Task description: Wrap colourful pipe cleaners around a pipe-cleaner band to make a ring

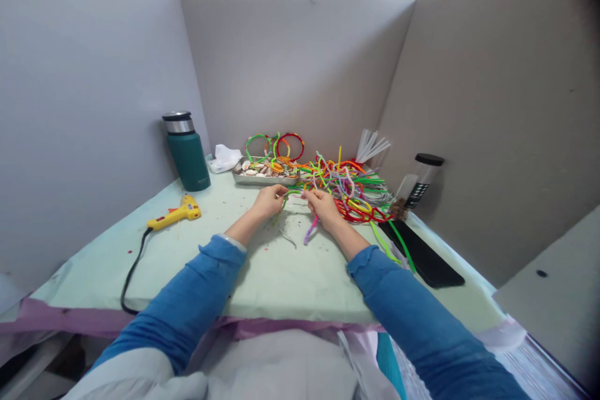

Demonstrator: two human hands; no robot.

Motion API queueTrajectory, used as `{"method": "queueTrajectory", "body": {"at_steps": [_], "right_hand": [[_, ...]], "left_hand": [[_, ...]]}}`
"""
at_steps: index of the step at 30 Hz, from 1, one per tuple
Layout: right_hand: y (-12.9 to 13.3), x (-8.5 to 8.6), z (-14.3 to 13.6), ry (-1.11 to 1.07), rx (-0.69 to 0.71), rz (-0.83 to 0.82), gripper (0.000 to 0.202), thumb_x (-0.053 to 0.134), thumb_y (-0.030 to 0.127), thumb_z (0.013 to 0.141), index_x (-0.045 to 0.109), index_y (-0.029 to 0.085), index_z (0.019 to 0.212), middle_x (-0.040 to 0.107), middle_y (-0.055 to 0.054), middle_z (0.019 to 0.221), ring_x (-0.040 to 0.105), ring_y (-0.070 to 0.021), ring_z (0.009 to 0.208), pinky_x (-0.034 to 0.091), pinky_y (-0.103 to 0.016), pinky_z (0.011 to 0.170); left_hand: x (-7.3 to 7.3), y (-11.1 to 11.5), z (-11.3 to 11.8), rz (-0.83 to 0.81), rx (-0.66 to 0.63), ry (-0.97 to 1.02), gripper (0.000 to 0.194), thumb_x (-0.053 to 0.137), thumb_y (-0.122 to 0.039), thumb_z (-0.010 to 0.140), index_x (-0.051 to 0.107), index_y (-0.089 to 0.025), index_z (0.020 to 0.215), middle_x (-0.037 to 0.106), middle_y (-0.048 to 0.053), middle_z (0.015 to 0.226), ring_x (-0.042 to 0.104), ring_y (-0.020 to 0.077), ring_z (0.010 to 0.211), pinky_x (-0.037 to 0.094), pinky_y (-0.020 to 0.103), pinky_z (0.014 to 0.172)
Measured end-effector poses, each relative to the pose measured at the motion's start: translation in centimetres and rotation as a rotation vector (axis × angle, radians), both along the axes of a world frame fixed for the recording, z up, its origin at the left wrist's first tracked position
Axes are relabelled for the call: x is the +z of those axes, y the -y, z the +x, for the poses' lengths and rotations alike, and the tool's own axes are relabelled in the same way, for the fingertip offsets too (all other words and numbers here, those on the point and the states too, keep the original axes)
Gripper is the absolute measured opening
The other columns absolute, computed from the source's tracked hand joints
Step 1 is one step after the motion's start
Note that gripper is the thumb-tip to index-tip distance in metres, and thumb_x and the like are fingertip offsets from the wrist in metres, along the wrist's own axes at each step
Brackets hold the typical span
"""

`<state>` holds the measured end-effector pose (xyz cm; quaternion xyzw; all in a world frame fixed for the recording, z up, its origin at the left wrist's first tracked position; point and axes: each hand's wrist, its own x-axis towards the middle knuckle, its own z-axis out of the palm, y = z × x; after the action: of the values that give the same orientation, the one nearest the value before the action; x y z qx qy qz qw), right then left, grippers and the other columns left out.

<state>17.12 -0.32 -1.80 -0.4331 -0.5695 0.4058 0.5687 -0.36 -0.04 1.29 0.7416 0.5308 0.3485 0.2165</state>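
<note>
My left hand (pixel 270 201) pinches one end of a green pipe cleaner (pixel 294 191) that arcs between my hands just above the table. At the other end, the fingers of my right hand (pixel 324 206) are closed on it. A purple pipe cleaner (pixel 310 231) hangs down below my right hand; whether it is joined to the green one I cannot tell. Beyond my hands stands a metal tray (pixel 262 180) of small flat pieces. Several colourful pipe cleaners (pixel 347 178) lie heaped behind and right of my right hand. A thin grey strand (pixel 289 239) rests on the tabletop between my forearms.
A yellow glue gun (pixel 174 215) with a black cord lies left, near a green bottle (pixel 188 159). White tissue (pixel 225 157) and bent pipe-cleaner rings (pixel 290 146) are at the back. Right are white sticks (pixel 371 146), a black-lidded container (pixel 424 178) and a black flat object (pixel 429 259). Grey panels (pixel 295 69) enclose the table.
</note>
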Motion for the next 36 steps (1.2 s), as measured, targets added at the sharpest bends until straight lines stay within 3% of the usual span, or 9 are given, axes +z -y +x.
{"method": "queueTrajectory", "body": {"at_steps": [4, 16, 31, 36], "right_hand": [[0.1, 0.1, -0.1, 0.012, 0.003, 0.015, 0.033, 0.063, 0.047, 0.07, 0.063, 0.013, 0.07, 0.042, 0.006, 0.043, 0.031, -0.0074, 0.041, 0.021, -0.024, 0.043], [0.3, 0.2, -0.2, -0.008, 0.045, -0.01, 0.031, 0.062, 0.046, 0.07, 0.061, 0.015, 0.069, 0.041, 0.006, 0.042, 0.029, -0.0071, 0.04, 0.019, -0.024, 0.042], [0.0, -0.1, -0.1, 0.003, 0.058, 0.009, 0.033, 0.061, 0.048, 0.072, 0.062, 0.015, 0.072, 0.041, 0.006, 0.041, 0.03, -0.0075, 0.039, 0.021, -0.024, 0.041], [0.2, 0.0, -0.2, 0.009, 0.052, 0.005, 0.033, 0.062, 0.048, 0.072, 0.062, 0.015, 0.071, 0.041, 0.006, 0.041, 0.029, -0.0074, 0.039, 0.021, -0.024, 0.041]], "left_hand": [[-0.5, -0.3, -0.3, 0.196, 0.018, -0.178, 0.023, 0.054, -0.016, 0.079, 0.07, -0.016, 0.094, 0.071, 0.006, 0.082, 0.061, 0.0141, 0.064, 0.045, 0.024, 0.069], [-1.1, -0.8, -0.7, 0.368, 0.031, -0.153, 0.015, 0.063, -0.022, 0.074, 0.071, -0.018, 0.087, 0.072, 0.003, 0.082, 0.061, 0.0148, 0.069, 0.043, 0.024, 0.07], [-0.5, -0.3, -0.5, 0.359, 0.016, -0.07, 0.014, 0.059, -0.026, 0.077, 0.068, -0.016, 0.072, 0.069, 0.002, 0.069, 0.056, 0.0121, 0.063, 0.037, 0.022, 0.062], [-0.4, -0.2, -0.3, 0.15, 0.003, 0.069, 0.018, 0.056, -0.031, 0.076, 0.064, -0.016, 0.069, 0.067, 0.001, 0.066, 0.049, 0.0085, 0.048, 0.035, 0.021, 0.05]]}}
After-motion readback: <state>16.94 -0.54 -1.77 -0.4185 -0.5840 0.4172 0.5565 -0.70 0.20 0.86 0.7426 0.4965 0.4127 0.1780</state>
